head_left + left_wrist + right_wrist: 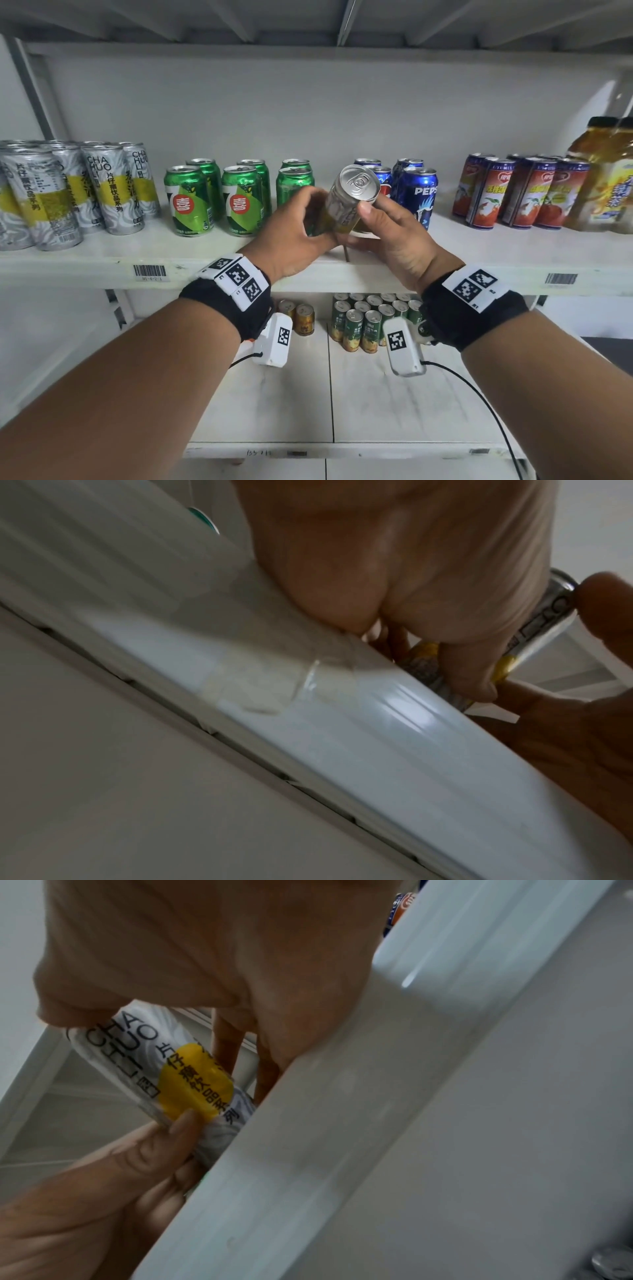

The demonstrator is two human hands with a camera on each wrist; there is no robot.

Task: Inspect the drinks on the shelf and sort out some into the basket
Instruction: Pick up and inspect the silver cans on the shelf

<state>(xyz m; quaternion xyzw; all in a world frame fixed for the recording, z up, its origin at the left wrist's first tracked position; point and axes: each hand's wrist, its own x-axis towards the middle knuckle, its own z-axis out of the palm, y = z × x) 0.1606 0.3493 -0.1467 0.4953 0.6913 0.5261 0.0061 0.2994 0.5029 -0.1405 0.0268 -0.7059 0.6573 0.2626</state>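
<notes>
A tall silver can with a yellow band [346, 202] hangs tilted above the middle shelf [102, 253], its top leaning toward me. My left hand [298, 226] grips its lower body from the left. My right hand [380, 226] holds it from the right, thumb near the rim. The left wrist view shows the same can [544, 631] between curled fingers, and the right wrist view shows its yellow label [192, 1085]. No basket is in view.
On the shelf stand matching silver cans [68, 192] at the left, green cans [212, 198], blue Pepsi cans [416, 192], red cans [517, 192] and yellow tea bottles [609, 171]. A lower shelf [274, 394] carries small green cans [370, 322] and gold cans [298, 317].
</notes>
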